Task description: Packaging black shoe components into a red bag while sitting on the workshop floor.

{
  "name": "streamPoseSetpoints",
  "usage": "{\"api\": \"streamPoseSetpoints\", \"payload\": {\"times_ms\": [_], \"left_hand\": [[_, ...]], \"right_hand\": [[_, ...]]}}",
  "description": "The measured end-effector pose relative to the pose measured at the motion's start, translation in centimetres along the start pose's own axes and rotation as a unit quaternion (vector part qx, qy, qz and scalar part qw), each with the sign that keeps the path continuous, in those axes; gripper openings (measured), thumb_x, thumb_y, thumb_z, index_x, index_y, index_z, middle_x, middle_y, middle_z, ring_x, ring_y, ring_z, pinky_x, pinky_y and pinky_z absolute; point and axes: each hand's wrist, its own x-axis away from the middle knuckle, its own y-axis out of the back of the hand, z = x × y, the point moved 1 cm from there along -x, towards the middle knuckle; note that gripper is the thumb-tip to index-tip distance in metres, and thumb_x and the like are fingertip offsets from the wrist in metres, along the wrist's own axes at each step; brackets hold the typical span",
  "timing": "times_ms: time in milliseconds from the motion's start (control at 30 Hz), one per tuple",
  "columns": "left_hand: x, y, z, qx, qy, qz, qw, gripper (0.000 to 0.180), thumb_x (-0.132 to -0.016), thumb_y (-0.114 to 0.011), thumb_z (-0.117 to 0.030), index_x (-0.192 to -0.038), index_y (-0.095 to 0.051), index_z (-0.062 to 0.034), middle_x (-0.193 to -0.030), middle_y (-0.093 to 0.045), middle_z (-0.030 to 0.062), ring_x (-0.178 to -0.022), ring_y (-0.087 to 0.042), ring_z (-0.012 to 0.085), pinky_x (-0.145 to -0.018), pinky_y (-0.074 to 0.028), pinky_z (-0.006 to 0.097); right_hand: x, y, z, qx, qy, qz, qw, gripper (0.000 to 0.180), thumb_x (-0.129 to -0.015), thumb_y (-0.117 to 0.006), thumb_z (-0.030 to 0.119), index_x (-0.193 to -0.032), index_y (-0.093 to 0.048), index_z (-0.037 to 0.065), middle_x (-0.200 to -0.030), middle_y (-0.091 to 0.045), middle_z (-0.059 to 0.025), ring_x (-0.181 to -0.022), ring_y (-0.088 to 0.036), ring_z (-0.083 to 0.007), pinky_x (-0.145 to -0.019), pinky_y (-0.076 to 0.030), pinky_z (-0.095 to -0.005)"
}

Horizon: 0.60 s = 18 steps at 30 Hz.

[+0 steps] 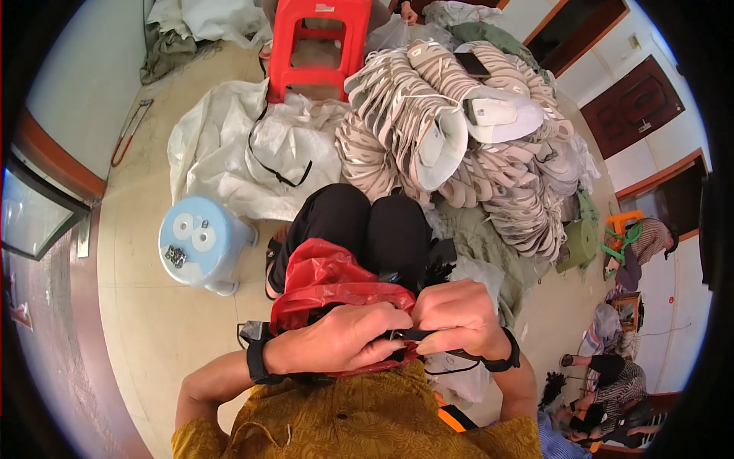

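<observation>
Both hands meet over my lap, above an open red plastic bag [321,264]. My left hand [348,336] is closed, thumb and fingers pinching one end of a thin black strip [414,334]. A small glint shows at its fingertips, too small to name. My right hand [457,320] is closed on the same strip from the other side, thumb pressed against the fingers. Dark material lies in the bag under the hands, partly hidden. A thin black cord [457,372] loops below my right wrist. Black tassel-like strands [440,272] lie by my right knee.
A blue stool [200,249] with small dark pieces on top stands at left. Ahead are a red stool [281,57], white sheeting [206,145] and a big heap of bundled shoe uppers [397,115] with a phone [472,65] on top. Other people [623,390] sit at right.
</observation>
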Motion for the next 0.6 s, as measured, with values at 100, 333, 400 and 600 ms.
{"api": "streamPoseSetpoints", "payload": {"times_ms": [100,333,400,600], "left_hand": [[-0.2,0.0,-0.3,-0.026,-0.014,0.024,0.999,0.031,-0.073,-0.061,-0.004,-0.098,-0.043,-0.0038,-0.073,-0.048,0.0103,-0.061,-0.051,0.0275,-0.051,-0.043,0.034],[0.0,-0.6,-0.3,-0.068,-0.066,0.037,0.995,0.031,-0.072,-0.060,-0.005,-0.098,-0.043,-0.0020,-0.073,-0.046,0.0098,-0.062,-0.050,0.0262,-0.052,-0.043,0.034],[0.0,-0.8,-0.2,-0.049,-0.084,0.023,0.995,0.031,-0.072,-0.060,-0.005,-0.098,-0.043,-0.0019,-0.073,-0.045,0.0096,-0.061,-0.049,0.0260,-0.052,-0.043,0.034],[0.1,-1.0,-0.2,-0.002,-0.080,0.003,0.997,0.028,-0.070,-0.058,-0.003,-0.095,-0.046,-0.0016,-0.071,-0.045,0.0081,-0.058,-0.048,0.0241,-0.050,-0.042,0.032]], "right_hand": [[-0.5,0.5,0.9,0.071,-0.064,0.065,0.993,0.021,-0.061,-0.070,0.014,-0.059,-0.053,0.001,-0.056,-0.050,-0.0070,-0.052,-0.050,-0.0223,-0.046,-0.038,-0.0297],[-0.1,0.3,0.8,0.014,-0.059,0.124,0.990,0.027,-0.065,-0.067,0.016,-0.054,-0.048,0.002,-0.051,-0.041,-0.0068,-0.048,-0.043,-0.0230,-0.044,-0.033,-0.0302],[0.0,-0.2,0.3,-0.028,-0.046,0.100,0.994,0.028,-0.064,-0.068,0.015,-0.052,-0.046,0.002,-0.051,-0.040,-0.0069,-0.047,-0.042,-0.0231,-0.043,-0.032,-0.0308],[0.1,-0.8,-0.5,-0.115,0.019,0.071,0.991,0.032,-0.062,-0.070,0.011,-0.050,-0.043,0.001,-0.050,-0.039,-0.0082,-0.044,-0.041,-0.0253,-0.041,-0.031,-0.0326]]}}
